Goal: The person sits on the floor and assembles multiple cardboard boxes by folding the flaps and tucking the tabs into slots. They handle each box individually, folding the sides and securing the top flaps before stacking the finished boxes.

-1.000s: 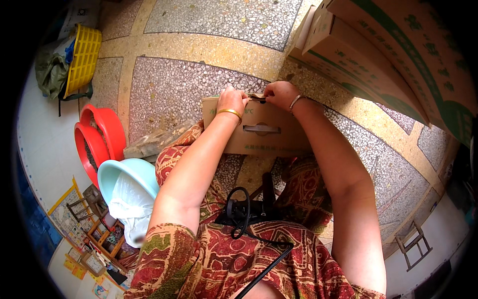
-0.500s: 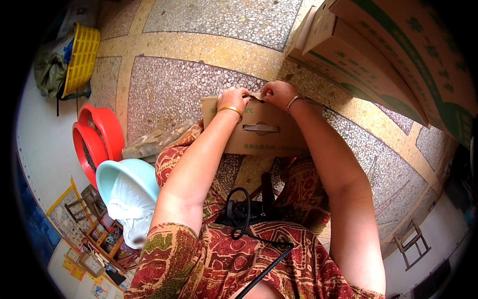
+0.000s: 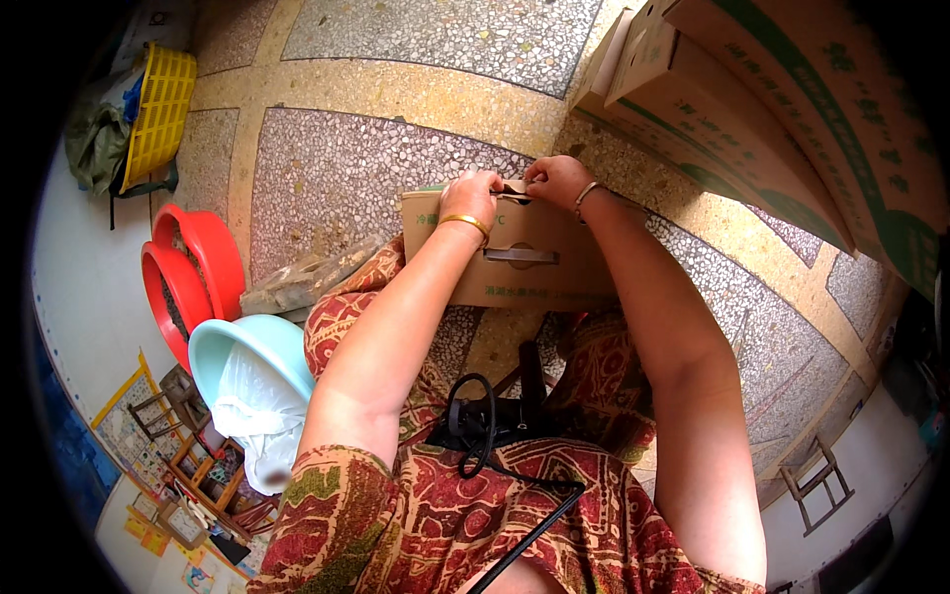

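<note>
A brown cardboard box [image 3: 566, 282] with green print and a handle slot stands between my knees. Both my hands are at its far top edge. My left hand [image 3: 472, 198] has its fingers curled on the edge, left of a dark narrow gap by a small flap. My right hand [image 3: 557, 183] pinches the edge just right of that gap, thumb and forefinger together. The fingertips of both hands are partly hidden, and the dark strip between them is too small to make out fully.
Large cardboard boxes [image 3: 722, 129] lean at the far right. To the left are a pale blue basin [image 3: 213, 346] with a white plastic bag, red basins [image 3: 226, 267], a yellow basket [image 3: 163, 114] and a stone-like block [image 3: 317, 277]. A black cable [image 3: 539, 520] hangs over my lap.
My right hand has shifted slightly up and right, and my left hand slightly right. The dark strip between them looks different, with a lighter gap showing. The box stays between my knees.
</note>
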Available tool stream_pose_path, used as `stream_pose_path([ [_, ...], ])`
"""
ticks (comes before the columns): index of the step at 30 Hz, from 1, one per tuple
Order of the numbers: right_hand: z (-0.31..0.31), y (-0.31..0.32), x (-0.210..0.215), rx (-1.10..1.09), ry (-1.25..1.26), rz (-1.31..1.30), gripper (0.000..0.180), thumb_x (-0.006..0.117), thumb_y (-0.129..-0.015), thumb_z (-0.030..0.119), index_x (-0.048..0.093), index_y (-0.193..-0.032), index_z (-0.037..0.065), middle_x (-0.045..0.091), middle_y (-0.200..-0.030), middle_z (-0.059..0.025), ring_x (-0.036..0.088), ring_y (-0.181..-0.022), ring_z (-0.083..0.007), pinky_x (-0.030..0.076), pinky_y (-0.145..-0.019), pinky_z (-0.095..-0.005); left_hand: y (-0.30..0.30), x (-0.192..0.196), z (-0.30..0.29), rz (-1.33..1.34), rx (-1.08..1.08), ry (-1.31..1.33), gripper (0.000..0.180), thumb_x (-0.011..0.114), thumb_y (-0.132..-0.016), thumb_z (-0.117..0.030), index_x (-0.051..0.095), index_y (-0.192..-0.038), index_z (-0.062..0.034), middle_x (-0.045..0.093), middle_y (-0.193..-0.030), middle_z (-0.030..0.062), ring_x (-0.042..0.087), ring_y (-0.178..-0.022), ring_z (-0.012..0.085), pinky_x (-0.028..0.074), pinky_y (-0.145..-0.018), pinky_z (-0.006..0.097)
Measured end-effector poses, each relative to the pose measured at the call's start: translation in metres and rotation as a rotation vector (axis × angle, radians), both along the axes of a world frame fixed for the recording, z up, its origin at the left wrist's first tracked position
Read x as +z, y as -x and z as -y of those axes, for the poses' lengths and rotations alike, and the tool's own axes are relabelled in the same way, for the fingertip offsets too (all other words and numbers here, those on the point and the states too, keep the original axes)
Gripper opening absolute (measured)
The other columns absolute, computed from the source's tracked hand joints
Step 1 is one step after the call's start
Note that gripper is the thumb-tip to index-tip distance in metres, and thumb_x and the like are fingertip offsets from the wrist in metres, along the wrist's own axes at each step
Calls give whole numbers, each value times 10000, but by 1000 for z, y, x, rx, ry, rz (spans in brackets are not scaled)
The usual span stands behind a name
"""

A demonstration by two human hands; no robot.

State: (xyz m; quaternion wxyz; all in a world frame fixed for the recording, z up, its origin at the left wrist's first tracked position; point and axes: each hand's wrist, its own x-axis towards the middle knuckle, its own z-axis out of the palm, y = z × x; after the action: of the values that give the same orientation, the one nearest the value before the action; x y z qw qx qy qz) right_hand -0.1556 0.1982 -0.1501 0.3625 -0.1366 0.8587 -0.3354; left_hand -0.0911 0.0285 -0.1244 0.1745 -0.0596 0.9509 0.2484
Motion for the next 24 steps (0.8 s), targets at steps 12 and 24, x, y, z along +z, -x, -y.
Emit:
stream_pose_path([
  [12,-4,5,-2,-9,53,77,242,718,-583,222,678,-798,119,654,-778,-71,622,-729,-207,499,-684,-311,-3,20,-12,81,-179,129,235,648,-722,-172,599,-939,-97,542,-983,95,494,-986,269,404,-869,352],
  [24,2,5,0,37,13,85,234,726,-560,228,668,-757,114,648,-767,-71,615,-740,-215,492,-685,-317,-7,16,-8,46,-118,30,211,678,-680,-111,556,-844,-61,523,-910,118,508,-912,294,430,-797,359],
])
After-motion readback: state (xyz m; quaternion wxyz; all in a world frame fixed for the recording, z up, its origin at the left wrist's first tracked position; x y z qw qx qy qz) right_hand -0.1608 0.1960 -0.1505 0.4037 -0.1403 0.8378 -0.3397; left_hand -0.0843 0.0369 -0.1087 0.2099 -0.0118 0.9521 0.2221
